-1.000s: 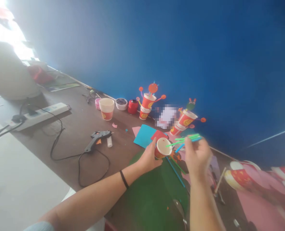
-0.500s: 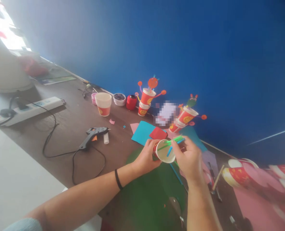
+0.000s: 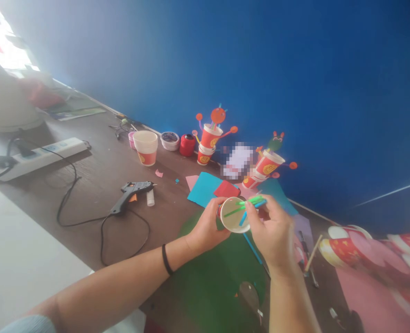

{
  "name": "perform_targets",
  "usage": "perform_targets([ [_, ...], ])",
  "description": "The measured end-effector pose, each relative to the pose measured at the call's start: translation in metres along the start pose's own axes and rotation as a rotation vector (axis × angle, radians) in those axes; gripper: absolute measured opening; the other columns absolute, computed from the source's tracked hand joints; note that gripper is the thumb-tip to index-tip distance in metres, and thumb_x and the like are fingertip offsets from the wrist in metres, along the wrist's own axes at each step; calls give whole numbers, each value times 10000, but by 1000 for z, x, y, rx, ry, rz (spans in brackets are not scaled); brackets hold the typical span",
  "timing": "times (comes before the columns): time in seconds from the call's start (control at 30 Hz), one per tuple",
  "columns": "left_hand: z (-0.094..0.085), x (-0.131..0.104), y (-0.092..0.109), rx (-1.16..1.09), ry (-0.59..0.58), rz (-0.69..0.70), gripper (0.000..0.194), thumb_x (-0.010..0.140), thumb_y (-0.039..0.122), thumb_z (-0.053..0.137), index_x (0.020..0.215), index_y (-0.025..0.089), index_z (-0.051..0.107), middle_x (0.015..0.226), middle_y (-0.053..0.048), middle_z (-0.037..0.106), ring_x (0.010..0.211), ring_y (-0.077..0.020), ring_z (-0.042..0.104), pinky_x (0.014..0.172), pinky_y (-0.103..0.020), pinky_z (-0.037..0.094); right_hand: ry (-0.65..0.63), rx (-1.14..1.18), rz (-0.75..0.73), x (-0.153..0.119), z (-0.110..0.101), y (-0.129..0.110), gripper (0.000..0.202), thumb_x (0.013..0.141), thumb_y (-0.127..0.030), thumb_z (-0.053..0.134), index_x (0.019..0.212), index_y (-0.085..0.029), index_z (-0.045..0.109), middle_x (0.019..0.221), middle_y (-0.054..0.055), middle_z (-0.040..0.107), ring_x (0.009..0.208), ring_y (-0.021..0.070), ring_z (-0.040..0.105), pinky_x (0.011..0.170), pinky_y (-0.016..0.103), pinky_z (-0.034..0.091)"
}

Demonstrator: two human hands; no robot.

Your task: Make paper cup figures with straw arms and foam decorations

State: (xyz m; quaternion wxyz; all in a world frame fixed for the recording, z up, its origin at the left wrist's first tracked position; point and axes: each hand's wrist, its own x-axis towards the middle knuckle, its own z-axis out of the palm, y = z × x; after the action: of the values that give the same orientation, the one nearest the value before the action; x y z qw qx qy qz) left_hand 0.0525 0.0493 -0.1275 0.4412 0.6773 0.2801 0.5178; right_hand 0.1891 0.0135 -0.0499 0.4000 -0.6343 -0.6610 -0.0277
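My left hand (image 3: 210, 227) is wrapped round a red and white paper cup (image 3: 233, 225), tilted so that its open mouth faces me. In a pinch between thumb and fingers, my right hand (image 3: 272, 226) has green and blue drinking straws (image 3: 255, 202) at the cup's right rim. Their ends reach across the mouth; whether they touch the inner wall I cannot tell. Beneath the hands lies a green sheet (image 3: 205, 277), with a loose blue straw (image 3: 252, 249) on it. Just behind the cup are a blue paper sheet (image 3: 202, 188) and a red paper piece (image 3: 227, 188).
A black glue gun (image 3: 130, 196) with its cord lies left, near a white power strip (image 3: 41, 159). Stacked cups (image 3: 145, 152) and two decorated cup figures (image 3: 210, 138) (image 3: 269, 164) stand along the blue wall. Red and white cups (image 3: 343, 252) lie at right.
The view has shifted slightly, so the table things sit a little further left and higher. Both hands keep their hold on the cup and the straws, with little movement.
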Motion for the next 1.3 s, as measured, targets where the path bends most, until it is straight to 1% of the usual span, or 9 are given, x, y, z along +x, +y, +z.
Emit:
perform_targets([
  [0.17, 0, -1, -1, -2, -15, -35, 570, 669, 82, 616, 1197, 189, 429, 1171, -114, 512, 1052, -254, 515, 830, -329, 453, 23, -25, -24, -1, 1, -3, 131, 844, -324, 553, 849, -195, 575, 731, 20, 637, 659, 163, 603, 634, 257, 447],
  [0.3, 1, -1, -2, 20, -13, -34, 566, 678, 85, 615, 1201, 185, 423, 1169, -117, 506, 1053, -250, 512, 820, -325, 467, 37, 88, -24, 0, 0, -5, 108, 845, -299, 552, 845, -196, 584, 745, 15, 643, 665, 146, 612, 647, 240, 462],
  [0.4, 1, -1, -5, 31, -3, -16, 583, 668, 86, 625, 1200, 192, 412, 1166, -110, 506, 1049, -248, 518, 815, -331, 479, 17, 109, -7, 1, -1, -4, 104, 839, -301, 557, 820, -203, 583, 724, 2, 644, 650, 142, 610, 634, 235, 459],
  [0.53, 2, -1, -8, 51, 9, 8, 609, 656, 76, 629, 1203, 207, 397, 1170, -98, 501, 1054, -247, 520, 811, -344, 494, -20, 59, 6, 0, 0, -3, 110, 833, -319, 561, 812, -212, 571, 702, -4, 640, 640, 153, 605, 616, 249, 450],
  [0.87, 3, -3, -11, 73, 5, 18, 622, 658, 80, 628, 1216, 210, 387, 1154, -88, 497, 1029, -230, 524, 790, -331, 507, -44, 4, -14, -2, -1, -5, 100, 836, -318, 556, 815, -221, 548, 694, -15, 615, 635, 146, 578, 616, 251, 431],
  [1.1, 3, -2, -12, 86, 13, 36, 624, 663, 94, 636, 1220, 211, 379, 1166, -96, 500, 1041, -242, 530, 796, -339, 504, -76, 80, 5, -2, 0, -6, 84, 837, -306, 557, 834, -223, 547, 707, -16, 619, 635, 141, 576, 617, 248, 435],
  [1.3, 3, -2, -11, 86, 15, 26, 620, 664, 98, 642, 1218, 205, 384, 1170, -99, 496, 1055, -245, 523, 808, -345, 498, -48, 94, -10, -2, -2, -7, 73, 836, -298, 560, 838, -225, 551, 713, -15, 615, 642, 141, 575, 626, 250, 439],
])
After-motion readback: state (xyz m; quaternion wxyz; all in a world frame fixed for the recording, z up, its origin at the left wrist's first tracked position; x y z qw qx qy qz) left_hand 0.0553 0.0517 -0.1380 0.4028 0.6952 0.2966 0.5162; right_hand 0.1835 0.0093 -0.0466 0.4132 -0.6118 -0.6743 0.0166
